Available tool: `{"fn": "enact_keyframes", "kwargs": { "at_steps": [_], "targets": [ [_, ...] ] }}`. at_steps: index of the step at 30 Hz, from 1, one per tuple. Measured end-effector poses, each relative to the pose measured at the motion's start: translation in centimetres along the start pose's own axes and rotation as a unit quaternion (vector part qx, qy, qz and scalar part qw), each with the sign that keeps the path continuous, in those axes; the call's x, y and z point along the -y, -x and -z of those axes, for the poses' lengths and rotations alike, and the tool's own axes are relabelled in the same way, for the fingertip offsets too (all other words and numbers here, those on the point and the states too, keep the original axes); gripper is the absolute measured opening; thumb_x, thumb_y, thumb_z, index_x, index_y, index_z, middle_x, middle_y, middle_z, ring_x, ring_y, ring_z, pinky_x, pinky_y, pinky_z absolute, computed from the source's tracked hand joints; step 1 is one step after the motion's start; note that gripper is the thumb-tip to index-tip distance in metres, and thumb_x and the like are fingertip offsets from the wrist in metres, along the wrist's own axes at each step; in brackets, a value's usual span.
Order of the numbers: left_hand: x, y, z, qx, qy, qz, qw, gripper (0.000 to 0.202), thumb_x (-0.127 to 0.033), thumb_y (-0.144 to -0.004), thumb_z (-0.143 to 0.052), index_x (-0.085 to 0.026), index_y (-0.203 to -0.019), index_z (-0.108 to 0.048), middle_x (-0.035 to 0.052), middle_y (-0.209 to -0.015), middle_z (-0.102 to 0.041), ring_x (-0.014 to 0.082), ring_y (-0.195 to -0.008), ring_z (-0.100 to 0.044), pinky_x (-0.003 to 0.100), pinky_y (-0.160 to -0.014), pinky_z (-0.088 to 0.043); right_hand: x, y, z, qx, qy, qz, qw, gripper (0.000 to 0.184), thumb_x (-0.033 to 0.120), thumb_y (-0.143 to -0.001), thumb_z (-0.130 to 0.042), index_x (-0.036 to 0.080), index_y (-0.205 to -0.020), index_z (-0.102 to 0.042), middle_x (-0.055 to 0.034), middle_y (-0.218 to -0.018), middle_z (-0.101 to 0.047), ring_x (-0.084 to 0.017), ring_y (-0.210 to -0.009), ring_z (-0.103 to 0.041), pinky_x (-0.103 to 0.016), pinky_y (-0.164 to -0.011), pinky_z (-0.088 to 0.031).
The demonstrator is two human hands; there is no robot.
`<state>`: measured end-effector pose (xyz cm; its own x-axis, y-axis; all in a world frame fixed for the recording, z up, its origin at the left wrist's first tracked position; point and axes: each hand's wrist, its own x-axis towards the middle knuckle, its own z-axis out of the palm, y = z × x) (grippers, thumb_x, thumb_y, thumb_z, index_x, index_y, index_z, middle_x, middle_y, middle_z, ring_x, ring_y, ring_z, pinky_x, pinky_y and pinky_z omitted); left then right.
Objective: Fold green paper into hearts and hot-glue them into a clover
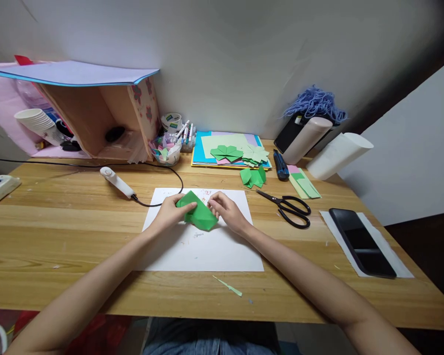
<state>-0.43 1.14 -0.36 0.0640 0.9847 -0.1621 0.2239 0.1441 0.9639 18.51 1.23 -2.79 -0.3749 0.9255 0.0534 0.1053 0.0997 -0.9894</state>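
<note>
A folded piece of green paper (202,213) is held over a white sheet (214,254). My left hand (172,211) grips its left side, thumb on top and fingers underneath. At the right edge of the green paper, my right hand (227,211) has its fingers curled and pressed against it; the fingertips are partly hidden. Small coloured marks dot the white sheet. Beyond it lies another folded green paper piece (253,176). Flower-shaped green papers (226,153) rest on a stack of coloured paper (203,148).
Black scissors (294,209), a utility knife (280,165) and a phone (360,241) lie to the right. A white corded tool (116,182) is at left, before an open box (92,113). A tub of paper scraps (166,153) stands behind. A pale green strip (227,285) lies near the front edge.
</note>
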Motion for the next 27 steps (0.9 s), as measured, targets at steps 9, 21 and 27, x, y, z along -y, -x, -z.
{"fn": "enact_keyframes", "kwargs": {
  "at_steps": [9, 21, 27],
  "targets": [
    [0.8, -0.1, -0.4, 0.027, 0.235, 0.072, 0.969, 0.040, -0.035, -0.061, -0.074, -0.011, -0.090, -0.060, 0.0068, -0.077, -0.065, 0.0136, -0.059, -0.058, 0.027, -0.051, -0.048, -0.7, -0.1, -0.5, -0.027, -0.024, -0.006, 0.999, 0.031, 0.044, -0.073, -0.061, 0.015, -0.086, -0.057, -0.0037, -0.078, -0.060, -0.014, -0.069, -0.055, -0.026, -0.059, -0.046],
    [1.0, 0.8, -1.7, 0.061, 0.211, 0.081, 0.972, 0.060, -0.031, -0.058, -0.078, -0.012, -0.109, -0.053, 0.0065, -0.077, -0.067, 0.0133, -0.057, -0.061, 0.024, -0.053, -0.048, -0.6, -0.1, -0.7, -0.101, -0.103, 0.019, 0.989, 0.030, 0.037, -0.079, -0.056, 0.017, -0.101, -0.056, -0.0031, -0.079, -0.067, -0.017, -0.071, -0.064, -0.031, -0.067, -0.054],
    [1.2, 0.7, -2.1, 0.046, 0.239, 0.109, 0.964, 0.042, -0.036, -0.061, -0.075, -0.008, -0.090, -0.063, 0.0094, -0.078, -0.068, 0.0147, -0.065, -0.062, 0.025, -0.060, -0.049, -0.9, 0.4, 0.0, -0.114, 0.136, 0.129, 0.976, 0.032, 0.025, -0.088, -0.044, 0.025, -0.117, -0.057, -0.0030, -0.114, -0.062, -0.019, -0.098, -0.061, -0.032, -0.083, -0.050]
  ]
}}
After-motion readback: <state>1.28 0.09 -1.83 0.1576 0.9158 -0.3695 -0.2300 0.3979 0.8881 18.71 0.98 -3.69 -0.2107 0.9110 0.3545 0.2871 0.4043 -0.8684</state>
